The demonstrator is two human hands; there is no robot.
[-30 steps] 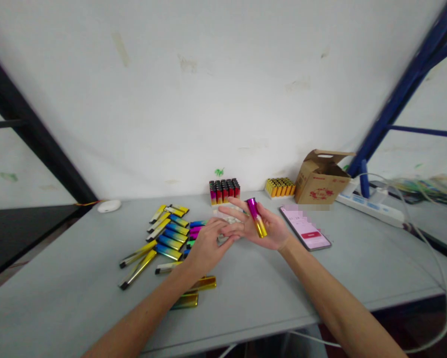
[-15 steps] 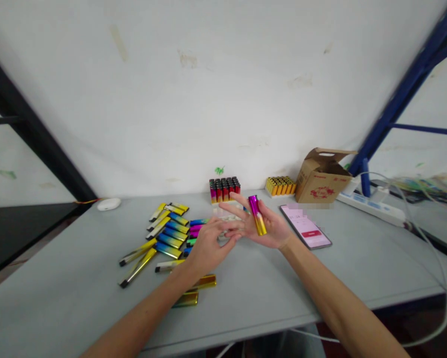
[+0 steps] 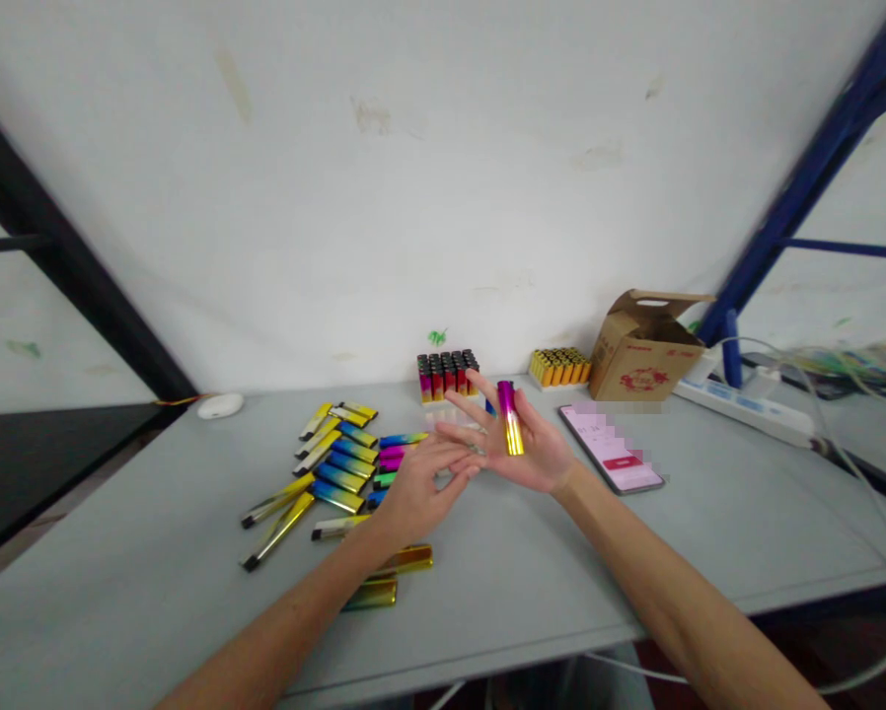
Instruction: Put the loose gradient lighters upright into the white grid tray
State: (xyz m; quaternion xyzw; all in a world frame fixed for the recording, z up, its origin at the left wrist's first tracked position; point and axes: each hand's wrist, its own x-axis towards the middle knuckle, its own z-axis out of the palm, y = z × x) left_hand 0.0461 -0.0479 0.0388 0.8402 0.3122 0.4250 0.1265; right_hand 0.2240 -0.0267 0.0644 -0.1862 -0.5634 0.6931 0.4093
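In my right hand (image 3: 539,456) is a shiny purple-and-gold lighter (image 3: 511,419), lying across the palm beside the thumb, its gold end pointing down. The other fingers of that hand are spread toward the left. My left hand (image 3: 424,483) meets those fingers, its own fingers and thumb brought together in a pinch; what is between them, if anything, I cannot make out. Under and left of it, several metallic lighters lie on the table, blue-and-yellow ones (image 3: 337,496) among them. A pink one (image 3: 392,458) and a green one (image 3: 385,480) are partly hidden by the left hand.
Behind my hands stands a block of upright lighters with black tops (image 3: 449,377). Right of it are a tray of yellow cylinders (image 3: 561,367), an opened cardboard box (image 3: 644,355), a phone (image 3: 612,449) and a white power strip (image 3: 746,412). A white oval object (image 3: 220,405) lies far left.
The lighter in my right hand has turned slightly more upright. Both hands stay close together in nearly the same place, and the view has shifted a little.
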